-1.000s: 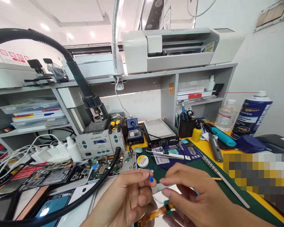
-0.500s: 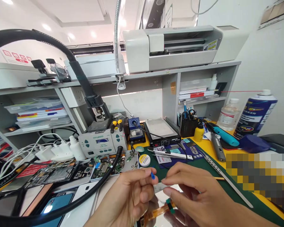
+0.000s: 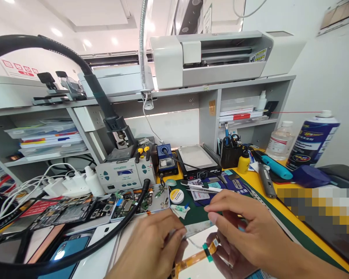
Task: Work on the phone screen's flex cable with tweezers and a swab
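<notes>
My left hand (image 3: 153, 242) is slightly blurred, palm down, its fingers curled together over the left side of a shiny, mirror-like panel (image 3: 202, 267). What its fingertips hold, if anything, is hidden. My right hand (image 3: 246, 228) hovers over the panel's right side, thumb and forefinger a little apart with nothing visible between them. Between the hands runs an orange flex cable (image 3: 194, 258), with a strip of green tape (image 3: 207, 252) across it. Beyond the left fingers, a crumpled whitish scrap (image 3: 180, 211) with blue and green bits lies on the green mat (image 3: 196, 217).
A black hose (image 3: 128, 223) arcs across the left side, above phones and a tray (image 3: 162, 186) of circuit boards. White tweezers (image 3: 205, 190), a round white tin (image 3: 176, 196) and a heating plate (image 3: 194, 159) lie beyond the hands. A spray can (image 3: 312, 141) stands at right.
My left hand has turned palm down and dropped toward the panel. The small blue piece is no longer in its fingers. The crumpled scrap has come into view. My right hand has shifted slightly right.
</notes>
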`<state>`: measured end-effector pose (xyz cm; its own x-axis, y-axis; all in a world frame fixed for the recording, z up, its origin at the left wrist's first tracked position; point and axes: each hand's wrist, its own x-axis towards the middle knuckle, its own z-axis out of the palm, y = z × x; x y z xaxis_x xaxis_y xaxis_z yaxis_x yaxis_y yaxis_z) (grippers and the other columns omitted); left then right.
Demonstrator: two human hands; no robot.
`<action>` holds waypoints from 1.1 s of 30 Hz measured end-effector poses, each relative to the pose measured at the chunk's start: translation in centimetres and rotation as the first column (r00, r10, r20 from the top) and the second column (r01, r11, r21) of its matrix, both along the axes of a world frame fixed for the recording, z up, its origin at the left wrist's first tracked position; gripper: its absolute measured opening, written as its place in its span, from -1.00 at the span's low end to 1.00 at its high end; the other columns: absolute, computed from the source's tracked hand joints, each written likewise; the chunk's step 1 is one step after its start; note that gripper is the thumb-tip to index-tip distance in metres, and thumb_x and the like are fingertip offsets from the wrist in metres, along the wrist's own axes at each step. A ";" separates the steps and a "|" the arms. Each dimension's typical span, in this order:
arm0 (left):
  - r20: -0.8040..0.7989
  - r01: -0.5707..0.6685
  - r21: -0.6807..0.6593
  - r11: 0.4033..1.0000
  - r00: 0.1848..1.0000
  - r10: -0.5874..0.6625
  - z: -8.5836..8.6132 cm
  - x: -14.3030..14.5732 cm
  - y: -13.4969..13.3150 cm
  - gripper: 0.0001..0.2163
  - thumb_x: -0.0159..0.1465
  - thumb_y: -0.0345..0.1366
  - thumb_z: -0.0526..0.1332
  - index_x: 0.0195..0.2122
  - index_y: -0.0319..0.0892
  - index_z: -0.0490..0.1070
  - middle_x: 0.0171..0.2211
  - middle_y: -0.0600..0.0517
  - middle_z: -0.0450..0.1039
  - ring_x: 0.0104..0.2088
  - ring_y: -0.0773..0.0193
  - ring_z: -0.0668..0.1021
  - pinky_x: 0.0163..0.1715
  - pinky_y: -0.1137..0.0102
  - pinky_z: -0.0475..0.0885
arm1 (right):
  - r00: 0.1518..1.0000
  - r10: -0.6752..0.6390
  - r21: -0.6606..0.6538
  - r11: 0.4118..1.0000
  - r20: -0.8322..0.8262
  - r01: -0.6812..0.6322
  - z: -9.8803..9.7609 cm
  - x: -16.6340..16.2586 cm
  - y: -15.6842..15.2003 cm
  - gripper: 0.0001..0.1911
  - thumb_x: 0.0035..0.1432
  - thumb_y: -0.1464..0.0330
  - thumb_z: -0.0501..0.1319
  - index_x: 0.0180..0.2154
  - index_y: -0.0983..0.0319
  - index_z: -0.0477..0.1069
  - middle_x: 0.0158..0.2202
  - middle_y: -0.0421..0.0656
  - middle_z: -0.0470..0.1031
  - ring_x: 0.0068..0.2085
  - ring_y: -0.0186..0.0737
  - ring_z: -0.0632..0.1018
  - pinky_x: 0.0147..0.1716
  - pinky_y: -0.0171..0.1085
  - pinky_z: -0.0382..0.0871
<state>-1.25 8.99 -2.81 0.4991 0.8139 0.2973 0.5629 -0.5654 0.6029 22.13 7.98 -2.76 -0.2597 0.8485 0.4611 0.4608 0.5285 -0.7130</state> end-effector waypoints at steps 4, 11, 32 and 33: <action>-0.032 -0.014 0.125 0.992 0.999 0.018 -0.4 -0.1 0.1 -0.80 0.38 -0.33 0.10 -0.29 -0.15 0.52 -0.32 -0.07 0.53 -0.33 0.18 0.54 -0.33 0.36 0.37 | 1.000 -0.008 -0.010 1.000 -0.008 0.008 0.0 0.3 -0.1 -0.83 0.32 0.31 0.16 -0.25 0.13 0.54 -0.26 -0.12 0.55 -0.27 -0.14 0.55 -0.33 -0.21 0.42; -0.164 -0.009 0.073 0.997 0.986 0.021 -0.6 0.1 -0.1 -0.77 0.38 -0.31 0.06 -0.29 -0.16 0.51 -0.29 -0.09 0.53 -0.29 0.11 0.55 -0.30 0.31 0.37 | 0.997 -0.058 -0.052 0.997 -0.043 0.056 0.1 0.9 0.0 -0.83 0.35 0.25 0.16 -0.23 0.09 0.52 -0.25 -0.14 0.53 -0.27 -0.14 0.52 -0.42 -0.23 0.34; 0.401 -0.088 -0.353 0.931 0.885 0.236 -1.1 2.7 -0.9 -0.77 0.19 -0.12 0.30 -0.48 -0.15 0.53 -0.57 0.05 0.43 -0.64 0.33 0.42 -0.68 0.47 0.31 | 0.924 0.118 -0.393 0.880 -0.364 -0.267 -0.2 -1.3 -0.8 -0.25 0.14 0.45 0.31 0.31 0.02 0.18 -0.26 -0.21 0.43 0.25 -0.02 0.33 0.14 -0.06 0.33; 0.409 -0.082 -0.364 0.928 0.881 0.239 -1.1 2.8 -0.9 -0.78 0.19 -0.12 0.30 -0.49 -0.15 0.51 -0.58 0.06 0.42 -0.65 0.33 0.41 -0.68 0.47 0.30 | 0.917 0.115 -0.398 0.875 -0.382 -0.275 -0.3 -1.2 -0.9 -0.21 0.12 0.43 0.34 0.33 -0.01 0.14 -0.14 -0.17 0.42 0.25 -0.01 0.31 0.14 -0.05 0.33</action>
<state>1.58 8.07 -3.93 0.2339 0.9596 0.1562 0.2611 -0.2168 0.9407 20.96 7.10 -3.01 -0.3389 0.9293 0.1466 0.0715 0.1808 -0.9809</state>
